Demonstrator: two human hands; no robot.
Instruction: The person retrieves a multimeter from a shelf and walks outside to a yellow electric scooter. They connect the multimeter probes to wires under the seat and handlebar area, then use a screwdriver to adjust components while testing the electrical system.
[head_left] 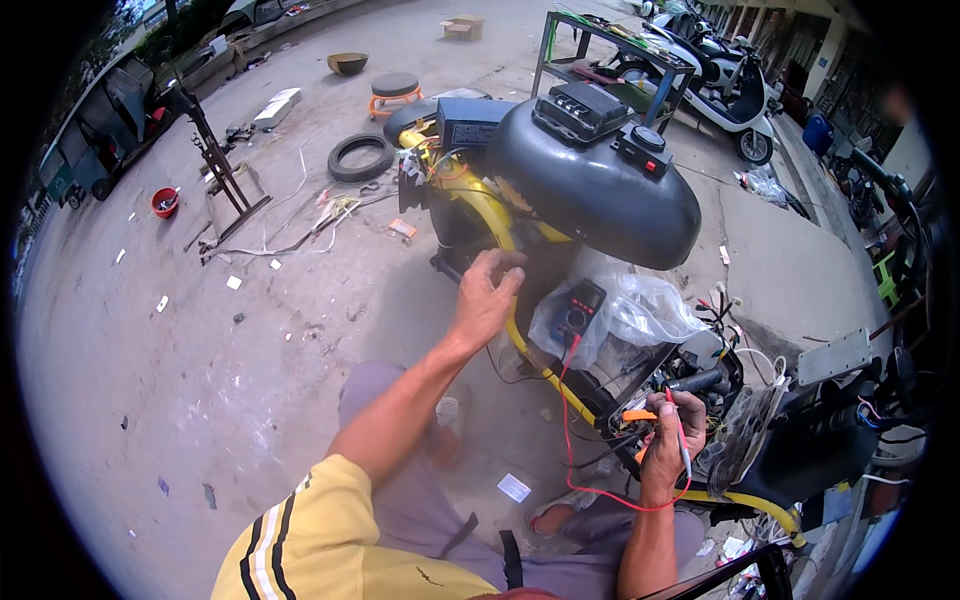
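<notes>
My right hand (672, 440) is closed around a red test probe (683, 440). The probe's red lead (567, 420) loops back to a dark multimeter (580, 308) lying on clear plastic wrap (640, 312). Orange handle-like pieces (640, 415) sit beside that hand's fingers, and I cannot tell whether they are held. Bundled wires (725, 330) and dark parts surround it. My left hand (487, 295) has its fingers curled together by the yellow frame tube (490, 212) of a stripped scooter; what they hold, if anything, is hidden. A thin dark cable (505, 378) hangs below it.
A black seat (590, 185) tops the frame, carrying a finned controller box (582, 110) and a smaller box with a red switch (643, 148). On the ground lie a tyre (361, 158), loose cables (330, 215) and a red bucket (165, 202). Behind stand a metal cart (610, 50) and a white scooter (745, 115).
</notes>
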